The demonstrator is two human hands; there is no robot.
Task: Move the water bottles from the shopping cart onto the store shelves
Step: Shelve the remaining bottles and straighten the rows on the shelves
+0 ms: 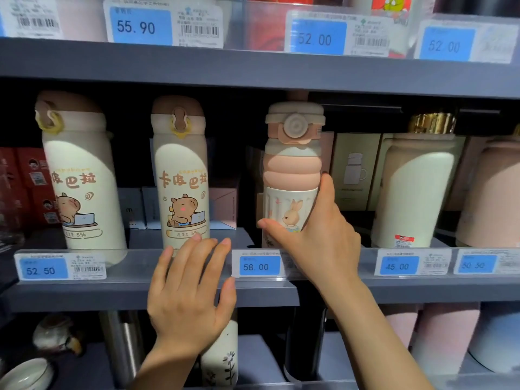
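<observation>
A pink and cream bottle with a rabbit picture (292,170) stands upright on the middle grey shelf (112,294). My right hand (318,235) grips its lower half, thumb across the front and fingers behind. To its left stand two cream bottles with a capybara cartoon, one (180,175) in the middle and one (81,175) further left. My left hand (188,294) is open with fingers spread, its fingertips at the base of the middle capybara bottle, in front of the shelf's clear lip. The shopping cart is out of view.
A cream flask with a gold lid (416,187) and a pink flask (492,192) stand to the right. Boxes line the back of the shelf. Blue price tags (260,266) run along the shelf edges. More bottles stand on the shelf below (222,358) and above.
</observation>
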